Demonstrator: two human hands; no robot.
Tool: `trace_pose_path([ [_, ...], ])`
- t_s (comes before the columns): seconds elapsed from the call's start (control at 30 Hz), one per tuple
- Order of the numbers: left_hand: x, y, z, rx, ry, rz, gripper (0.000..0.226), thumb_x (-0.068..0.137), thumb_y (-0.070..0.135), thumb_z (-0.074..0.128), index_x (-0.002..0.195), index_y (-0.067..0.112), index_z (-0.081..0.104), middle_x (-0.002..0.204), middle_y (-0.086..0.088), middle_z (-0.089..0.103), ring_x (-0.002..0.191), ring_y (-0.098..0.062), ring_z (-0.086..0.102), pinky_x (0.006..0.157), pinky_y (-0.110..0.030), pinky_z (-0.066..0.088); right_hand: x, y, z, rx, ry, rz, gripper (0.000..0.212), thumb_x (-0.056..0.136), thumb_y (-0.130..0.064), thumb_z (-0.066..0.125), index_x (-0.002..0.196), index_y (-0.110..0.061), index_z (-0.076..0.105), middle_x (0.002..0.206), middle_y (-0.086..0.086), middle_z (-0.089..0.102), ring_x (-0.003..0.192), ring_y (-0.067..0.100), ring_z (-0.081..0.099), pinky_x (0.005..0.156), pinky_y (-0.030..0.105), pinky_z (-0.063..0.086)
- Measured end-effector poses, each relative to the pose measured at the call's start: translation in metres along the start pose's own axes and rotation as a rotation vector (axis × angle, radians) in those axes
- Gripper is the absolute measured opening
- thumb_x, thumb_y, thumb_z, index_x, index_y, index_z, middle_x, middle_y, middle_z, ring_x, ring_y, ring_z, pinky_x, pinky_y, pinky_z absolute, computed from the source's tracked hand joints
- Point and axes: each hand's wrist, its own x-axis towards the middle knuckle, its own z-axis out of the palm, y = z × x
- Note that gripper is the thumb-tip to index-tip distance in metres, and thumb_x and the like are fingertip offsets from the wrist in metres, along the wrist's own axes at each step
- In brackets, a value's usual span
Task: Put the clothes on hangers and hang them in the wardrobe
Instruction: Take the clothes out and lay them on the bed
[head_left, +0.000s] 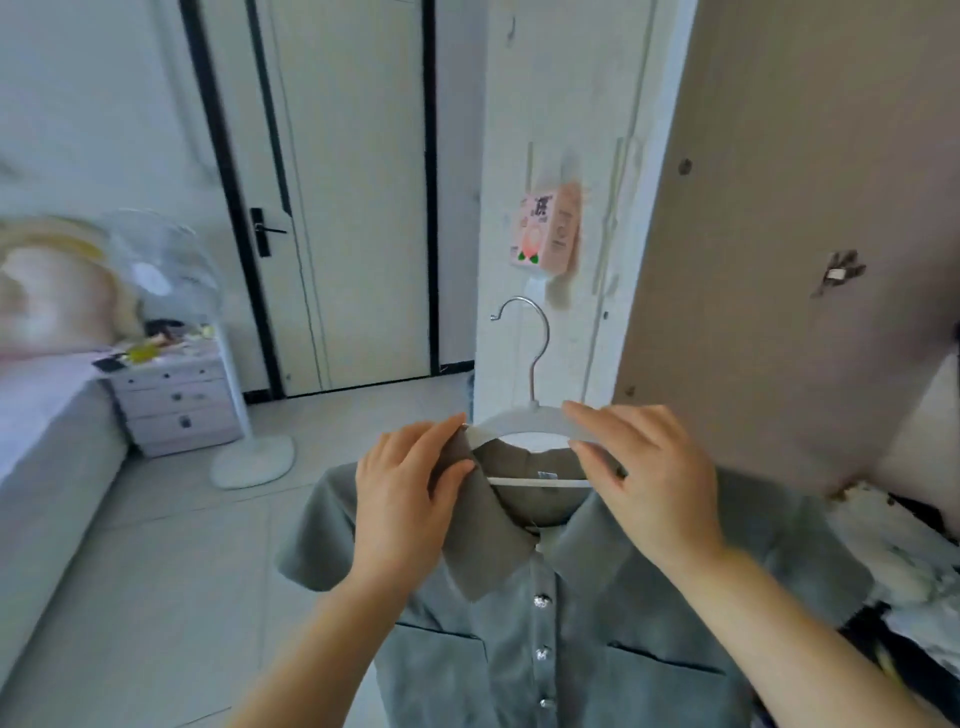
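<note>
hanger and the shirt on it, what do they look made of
The hanger has a pale, matte body, likely plastic or coated; its hook is bright and reflective, probably polished metal. The shirt is soft grey-green cloth, dull and slightly napped, fibre unclear. Its buttons glint silver, maybe metal or plastic.

A single wide-angle camera worn on the head looks forward and down, close over the left hand (410, 493) and right hand (649, 483). Low in the middle, these hold a grey-green short-sleeved buttoned shirt (571, 649) and a white plastic hanger with a metal hook (524, 421). The camera faces a cream door with a black frame (353, 208) well beyond, and a flat brown board panel (779, 208) stands near on the right.
</note>
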Motion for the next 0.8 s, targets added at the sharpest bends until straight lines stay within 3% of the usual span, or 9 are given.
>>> trace_pose_path([
  [0.1, -0.015, -0.027, -0.047, 0.116, 0.065, -0.104, 0.037, 0.082, 0.021, 0.068, 0.119, 0.024, 0.061, 0.104, 0.002, 0.061, 0.098, -0.02, 0.051, 0.088, -0.03, 0.028, 0.009, -0.041, 0.034, 0.151, -0.015, -0.058, 0.032, 0.072, -0.008, 0.078, 0.103, -0.013, 0.071, 0.086, 0.003, 0.069, 0.076, 0.024, 0.06, 0.062, 0.029, 0.051],
  [0.2, -0.038, -0.048, -0.095, 0.225, 0.147, -0.21, 0.036, 0.083, 0.021, 0.066, 0.119, 0.025, 0.061, 0.106, 0.003, 0.061, 0.102, -0.018, 0.049, 0.092, -0.027, 0.025, 0.017, -0.089, 0.063, 0.31, -0.002, -0.121, 0.023, 0.082, -0.019, 0.065, 0.103, -0.015, 0.071, 0.085, 0.001, 0.068, 0.079, 0.018, 0.054, 0.062, 0.027, 0.05],
  [0.33, -0.082, -0.071, -0.158, 0.366, 0.275, -0.338, 0.035, 0.083, 0.021, 0.066, 0.118, 0.026, 0.062, 0.104, 0.007, 0.061, 0.101, -0.015, 0.05, 0.094, -0.03, 0.028, 0.019, -0.16, 0.098, 0.521, -0.02, -0.237, 0.029, 0.085, -0.027, 0.057, 0.108, -0.014, 0.069, 0.086, 0.002, 0.066, 0.082, 0.012, 0.048, 0.068, 0.02, 0.043],
  [0.5, -0.138, -0.099, -0.235, 0.494, 0.397, -0.481, 0.035, 0.083, 0.023, 0.066, 0.117, 0.03, 0.062, 0.103, 0.011, 0.06, 0.101, -0.01, 0.049, 0.093, -0.027, 0.03, 0.017, -0.264, 0.13, 0.776, -0.024, -0.338, 0.029, 0.086, -0.025, 0.057, 0.109, -0.012, 0.068, 0.085, 0.003, 0.065, 0.08, 0.013, 0.045, 0.073, 0.018, 0.036],
  [0.8, -0.218, -0.18, -0.369, 0.698, 0.556, -0.658, 0.034, 0.08, 0.029, 0.061, 0.115, 0.03, 0.064, 0.102, 0.009, 0.063, 0.1, -0.015, 0.053, 0.09, -0.026, 0.029, 0.011, -0.466, 0.186, 1.073, -0.139, -0.441, 0.03, 0.084, -0.024, 0.057, 0.11, -0.013, 0.067, 0.086, 0.002, 0.065, 0.081, 0.015, 0.049, 0.074, 0.02, 0.04],
])
